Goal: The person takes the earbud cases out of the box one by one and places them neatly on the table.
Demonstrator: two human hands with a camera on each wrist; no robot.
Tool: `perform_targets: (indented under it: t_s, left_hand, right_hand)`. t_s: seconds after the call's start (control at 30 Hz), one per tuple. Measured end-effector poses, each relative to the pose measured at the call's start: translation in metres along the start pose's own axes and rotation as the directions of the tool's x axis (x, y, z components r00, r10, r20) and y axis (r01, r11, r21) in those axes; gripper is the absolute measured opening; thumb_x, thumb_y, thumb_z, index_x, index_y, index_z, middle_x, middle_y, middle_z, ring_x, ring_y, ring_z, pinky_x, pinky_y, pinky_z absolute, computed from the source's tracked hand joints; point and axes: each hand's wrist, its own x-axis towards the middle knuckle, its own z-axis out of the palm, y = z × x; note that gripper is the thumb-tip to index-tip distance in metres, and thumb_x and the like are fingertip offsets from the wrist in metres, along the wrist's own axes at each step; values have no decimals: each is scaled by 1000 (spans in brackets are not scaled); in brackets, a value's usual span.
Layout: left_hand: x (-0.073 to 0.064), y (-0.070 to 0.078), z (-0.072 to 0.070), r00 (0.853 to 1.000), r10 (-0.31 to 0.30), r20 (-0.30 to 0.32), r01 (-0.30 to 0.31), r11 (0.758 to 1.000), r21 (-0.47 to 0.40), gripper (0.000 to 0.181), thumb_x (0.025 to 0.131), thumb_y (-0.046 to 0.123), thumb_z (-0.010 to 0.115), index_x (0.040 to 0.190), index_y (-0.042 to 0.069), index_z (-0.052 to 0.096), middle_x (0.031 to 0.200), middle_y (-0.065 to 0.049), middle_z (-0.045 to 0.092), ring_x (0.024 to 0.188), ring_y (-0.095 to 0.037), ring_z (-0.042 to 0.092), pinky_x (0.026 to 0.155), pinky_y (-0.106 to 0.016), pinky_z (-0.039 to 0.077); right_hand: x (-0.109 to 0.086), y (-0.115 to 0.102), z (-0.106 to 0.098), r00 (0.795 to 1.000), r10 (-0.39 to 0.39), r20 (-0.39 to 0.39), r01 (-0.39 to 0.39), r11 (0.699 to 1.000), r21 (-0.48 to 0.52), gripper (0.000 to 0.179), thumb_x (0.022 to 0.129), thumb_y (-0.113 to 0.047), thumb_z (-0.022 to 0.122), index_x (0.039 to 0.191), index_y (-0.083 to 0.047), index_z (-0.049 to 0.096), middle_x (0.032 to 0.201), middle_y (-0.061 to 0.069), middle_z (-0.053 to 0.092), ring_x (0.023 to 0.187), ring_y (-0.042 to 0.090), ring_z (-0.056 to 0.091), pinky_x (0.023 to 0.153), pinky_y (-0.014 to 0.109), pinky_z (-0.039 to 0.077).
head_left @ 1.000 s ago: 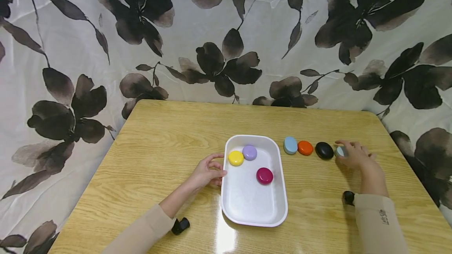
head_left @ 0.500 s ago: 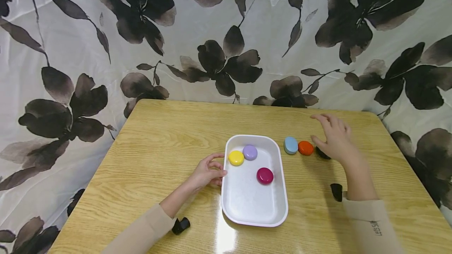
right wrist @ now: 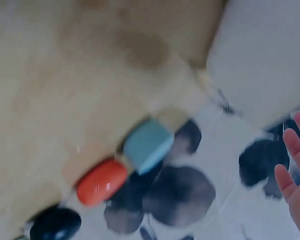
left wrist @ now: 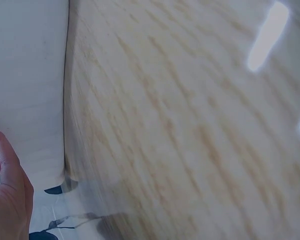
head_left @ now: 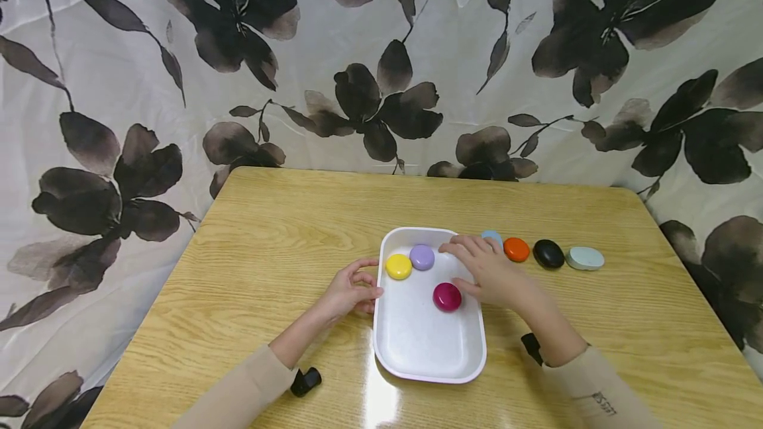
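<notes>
My left hand (head_left: 348, 290) holds the left rim of a white tray (head_left: 429, 373), thumb at the rim and fingers bent along the outer wall. Inside the tray lie a yellow rounded disc (head_left: 398, 267), a lilac one (head_left: 422, 257) and a crimson one (head_left: 447, 297). Over the tray's right side hovers my right hand (head_left: 490, 271), fingers spread and nothing in its grasp. It partly covers a light blue block with rounded edges (right wrist: 148, 145) in the head view; the right wrist view shows that block whole.
Right of the tray, a row continues with an orange disc (head_left: 516, 249), a black disc (head_left: 548, 254) and a pale blue oval piece (head_left: 585, 258). All stand on a wooden table (head_left: 286, 217). A floral curtain (head_left: 453, 71) hangs behind its far edge.
My right hand has let go of the pale blue oval piece at the row's right end and swept left to the tray. My left hand and the tray have stayed put.
</notes>
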Motion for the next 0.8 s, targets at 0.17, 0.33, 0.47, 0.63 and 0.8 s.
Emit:
perform_targets:
  t_s: [0.17, 0.33, 0.47, 0.63, 0.8]
  left_hand:
    - [0, 0, 1, 1000, 0, -6, 0, 1000, 0, 58, 81, -7, 62, 133, 0, 38, 82, -3, 52, 60, -11, 57, 53, -24, 56]
    - [0, 0, 2, 1000, -1, -9, 1, 1000, -1, 58, 81, -7, 62, 133, 0, 38, 82, -4, 52, 61, -12, 57, 54, -25, 56]
    - [0, 1, 2, 1000, -9, -8, 9, 1000, -7, 58, 81, -7, 62, 133, 0, 38, 83, -4, 52, 61, -12, 57, 54, -26, 56]
    - [0, 3, 2, 1000, -15, -11, 15, 1000, -14, 58, 81, -8, 62, 133, 0, 38, 83, -4, 52, 60, -11, 57, 53, -25, 56]
    - [-1, 5, 3, 1000, -19, -7, 19, 1000, -15, 59, 81, -8, 62, 134, 0, 37, 82, -3, 52, 61, -11, 57, 54, -26, 56]
  right_hand:
    - [1, -12, 16, 993, -52, 106, 53, 999, -11, 50, 81, -33, 67, 125, -20, 46, 124, 6, 45, 118, 30, 39, 100, 60, 30]
    - [3, -19, 25, 979, -72, 193, 78, 997, -21, 45, 82, -36, 65, 122, -23, 49, 122, 4, 47, 115, 28, 41, 102, 56, 29]
    - [5, -22, 29, 970, -93, 226, 114, 990, -78, 45, 80, -34, 67, 120, -24, 50, 118, 5, 48, 111, 28, 43, 100, 55, 31]
    - [5, -24, 31, 968, -122, 220, 161, 972, -170, 40, 75, -31, 70, 111, -25, 53, 104, 1, 47, 99, 24, 45, 93, 51, 35]
    - [4, -24, 31, 968, -132, 212, 179, 959, -219, 41, 72, -30, 71, 108, -26, 53, 100, 1, 47, 94, 23, 45, 89, 49, 36]
